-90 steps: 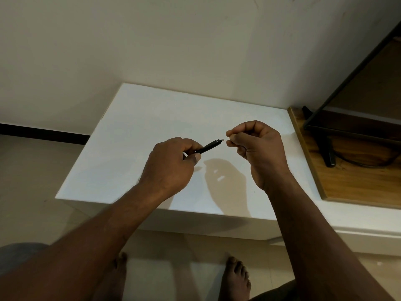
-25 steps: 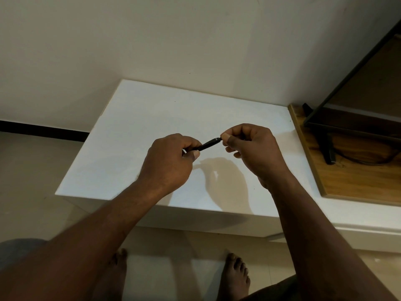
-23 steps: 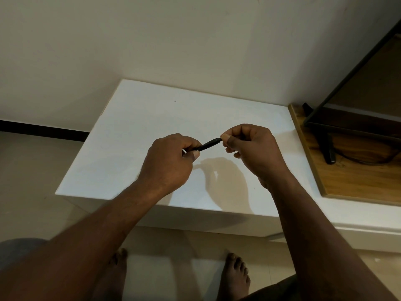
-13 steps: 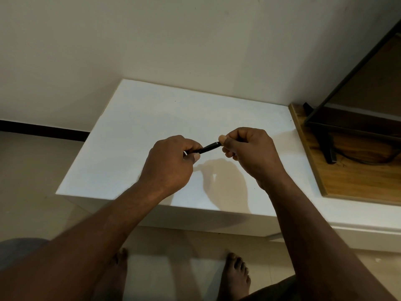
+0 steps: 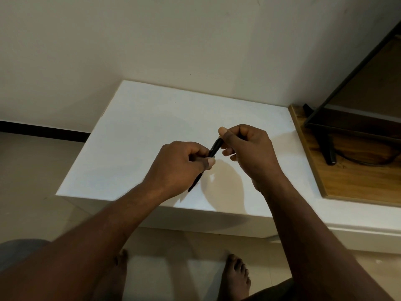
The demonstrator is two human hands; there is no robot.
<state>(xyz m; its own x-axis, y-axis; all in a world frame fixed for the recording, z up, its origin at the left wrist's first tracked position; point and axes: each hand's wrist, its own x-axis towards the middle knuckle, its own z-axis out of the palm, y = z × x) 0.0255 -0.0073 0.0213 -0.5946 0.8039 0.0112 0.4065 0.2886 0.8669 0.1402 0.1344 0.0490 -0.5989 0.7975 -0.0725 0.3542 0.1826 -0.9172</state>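
A thin black pen [image 5: 215,147] is held in the air above a white table top [image 5: 138,135]. My left hand [image 5: 180,166] grips the pen's middle, fingers curled round it, and the lower end sticks out below the hand. My right hand [image 5: 247,146] pinches the pen's upper end between thumb and fingers. The pen slants steeply, its top toward the right hand. The tip inside the right hand's fingers is hidden.
A wooden board [image 5: 355,170] lies at the right with a black metal frame [image 5: 347,88] and a dark cable [image 5: 364,162] on it. A white wall [image 5: 152,40] stands behind the table. My bare feet [image 5: 236,276] stand on the tiled floor below.
The right hand has closed onto the pen's upper end. The pen has tilted from nearly level to steep, and its lower end now shows below the left hand.
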